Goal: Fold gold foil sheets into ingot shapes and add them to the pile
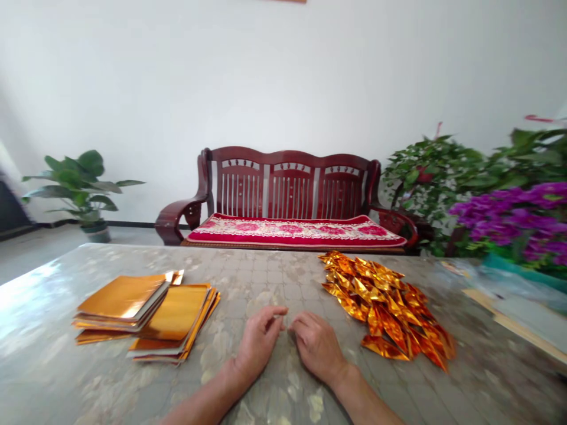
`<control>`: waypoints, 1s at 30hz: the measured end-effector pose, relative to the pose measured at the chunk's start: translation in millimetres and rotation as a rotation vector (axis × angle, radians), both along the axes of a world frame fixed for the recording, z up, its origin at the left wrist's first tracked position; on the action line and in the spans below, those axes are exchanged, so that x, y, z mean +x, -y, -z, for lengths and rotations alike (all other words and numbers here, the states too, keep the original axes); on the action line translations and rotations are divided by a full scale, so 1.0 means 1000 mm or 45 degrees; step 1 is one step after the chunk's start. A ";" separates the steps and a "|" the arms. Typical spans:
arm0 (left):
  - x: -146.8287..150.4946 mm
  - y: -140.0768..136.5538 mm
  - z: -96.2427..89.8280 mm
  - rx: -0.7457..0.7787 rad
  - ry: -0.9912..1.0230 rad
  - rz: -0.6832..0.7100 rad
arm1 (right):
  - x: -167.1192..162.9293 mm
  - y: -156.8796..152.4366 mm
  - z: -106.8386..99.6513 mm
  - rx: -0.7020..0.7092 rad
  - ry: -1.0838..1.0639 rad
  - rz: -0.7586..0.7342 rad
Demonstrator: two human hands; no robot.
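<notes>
My left hand (260, 336) rests on the table in the middle, its fingers loosely bent and a little apart, with nothing visible in them. Just right of it lies my right hand (318, 343), fingers curled inward and together, and no object shows in it. A small gap separates the fingertips of both hands. To the left are two overlapping stacks of gold foil paper sheets, a rear stack (121, 297) and a front stack (177, 313). On the right spreads a pile of folded gold foil paper pieces (385, 301) with pointed ends, nearer my right hand.
A patterned grey cover lies over the table (248, 271). At the right edge are clear plastic (509, 280), a flat pale board (518, 327) and purple flowers (514, 218). Beyond the table stand a dark red wooden bench (290, 183) and a potted plant (84, 183).
</notes>
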State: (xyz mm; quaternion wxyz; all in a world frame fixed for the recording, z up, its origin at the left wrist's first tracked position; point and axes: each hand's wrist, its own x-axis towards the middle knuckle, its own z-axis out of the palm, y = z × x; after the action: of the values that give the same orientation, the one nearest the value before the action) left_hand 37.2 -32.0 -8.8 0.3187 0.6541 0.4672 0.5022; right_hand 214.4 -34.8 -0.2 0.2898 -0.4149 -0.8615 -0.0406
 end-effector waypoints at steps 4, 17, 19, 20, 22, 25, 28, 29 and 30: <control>0.000 0.004 -0.020 -0.009 -0.203 0.078 | 0.003 -0.004 0.004 0.002 -0.011 -0.082; -0.177 0.010 -0.094 -0.372 -1.346 -0.428 | 0.005 -0.006 0.004 -0.037 -0.003 -0.072; -0.192 0.009 -0.089 -0.409 -1.392 -0.399 | 0.005 -0.007 0.004 -0.045 0.000 -0.065; -0.196 0.009 -0.087 -0.421 -1.407 -0.382 | 0.005 -0.007 0.004 -0.049 0.001 -0.065; -0.200 0.007 -0.081 -0.430 -1.428 -0.349 | 0.005 -0.007 0.004 -0.051 -0.004 -0.069; -0.203 0.006 -0.076 -0.420 -1.450 -0.322 | 0.005 -0.007 0.003 -0.057 -0.012 -0.067; -0.205 0.006 -0.074 -0.390 -1.471 -0.313 | 0.005 -0.007 0.002 -0.081 -0.012 -0.061; -0.206 0.006 -0.073 -0.379 -1.477 -0.313 | 0.005 -0.007 0.002 -0.088 -0.012 -0.059; -0.206 0.006 -0.072 -0.367 -1.483 -0.315 | 0.005 -0.007 0.002 -0.095 -0.011 -0.057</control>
State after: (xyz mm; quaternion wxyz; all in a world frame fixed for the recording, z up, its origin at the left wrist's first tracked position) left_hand -169.2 -38.4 63.1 0.0356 0.7123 0.7005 0.0270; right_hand 219.2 -28.0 -2.4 0.2786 -0.4060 -0.8704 -0.0002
